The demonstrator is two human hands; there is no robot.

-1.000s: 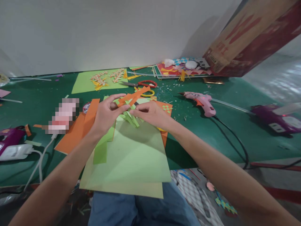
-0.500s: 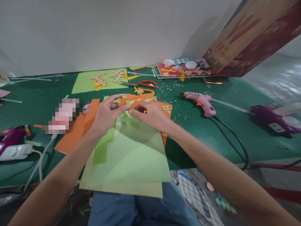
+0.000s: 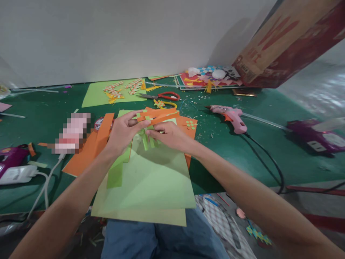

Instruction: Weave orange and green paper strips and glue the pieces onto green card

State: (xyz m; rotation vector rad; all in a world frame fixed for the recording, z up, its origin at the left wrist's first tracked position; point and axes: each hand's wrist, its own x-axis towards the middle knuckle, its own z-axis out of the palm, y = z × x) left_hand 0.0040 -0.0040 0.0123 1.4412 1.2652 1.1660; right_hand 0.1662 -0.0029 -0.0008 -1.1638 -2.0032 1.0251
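Note:
Fingers of my left hand (image 3: 121, 131) pinch the left end of a small weave of orange paper strips (image 3: 164, 116) and light green paper strips (image 3: 145, 141). The orange strips stretch out to the right, and the green ones hang down toward me. Thumb and fingertips of my right hand (image 3: 174, 136) are closed at the green strips, just below the orange ones. Beneath both hands lie pale green paper sheets (image 3: 151, 183) that overhang the table edge above my lap. An orange sheet with small green-and-orange woven pieces (image 3: 191, 124) shows right of my right hand.
Red-handled scissors (image 3: 168, 96) and a yellow-handled pair (image 3: 169, 105) lie beyond my hands. A pink glue gun (image 3: 229, 117) with its cord rests at right. Woven pieces with yellow tassels (image 3: 114, 94) sit on a green sheet. Orange paper (image 3: 86, 151) and a blurred-out pink device (image 3: 72, 133) are at left.
My right hand has dropped slightly from the orange strips to the hanging green ones. The orange strips now spread apart more, and the green ends have shifted. My left hand stays nearly in place.

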